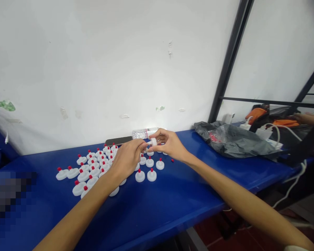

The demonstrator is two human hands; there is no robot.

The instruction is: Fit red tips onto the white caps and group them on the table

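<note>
Between my two hands is a white round cap [154,142], turned on its side with its nozzle towards the left. My right hand [170,143] grips the cap's wide part between thumb and fingers. At the nozzle end, the fingers of my left hand [131,155] are pinched together; whether a red tip is under them is hidden. Several white caps with red tips [95,171] stand upright on the blue table [151,205], to the left of and below my hands. A loose red tip [172,160] lies below my right wrist.
Behind my hands, a clear bottle [140,134] lies beside a dark phone [118,141] against the white wall. A grey plastic bag [225,141] with red pieces rests at the right, near white chargers and cables [264,132]. A black metal post [228,62] rises behind it.
</note>
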